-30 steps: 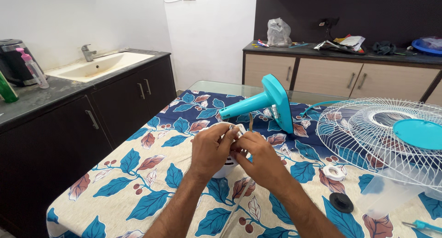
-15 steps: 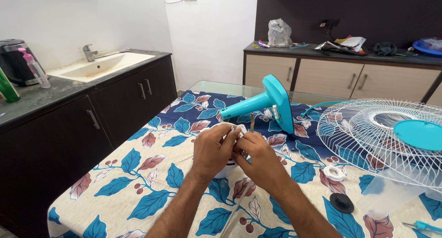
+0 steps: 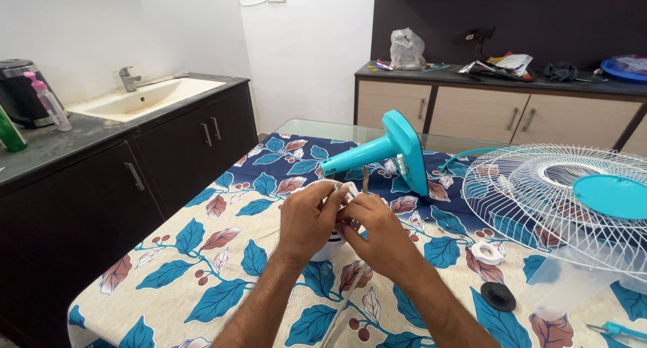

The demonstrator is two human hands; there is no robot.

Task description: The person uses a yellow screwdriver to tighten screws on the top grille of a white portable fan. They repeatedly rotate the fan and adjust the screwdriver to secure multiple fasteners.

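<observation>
Both my hands meet over the middle of the table. My left hand (image 3: 306,220) and my right hand (image 3: 381,230) close together around a small white part (image 3: 350,188) with a thin brownish wire or rod (image 3: 365,178) sticking up from it. A white rounded piece (image 3: 330,248) sits beneath my hands, mostly hidden. Just behind lies a teal fan stand with its round base (image 3: 397,149) tipped on its side.
A white wire fan guard with a teal centre cap (image 3: 573,200) lies at the right. A white ring nut (image 3: 487,252), a black round cap (image 3: 498,296) and a teal-handled tool (image 3: 617,330) rest on the leaf-print tablecloth (image 3: 202,267). A dark counter with a sink (image 3: 138,99) runs along the left.
My hands have stayed joined on the small white part and shifted only slightly. Nothing else has moved.
</observation>
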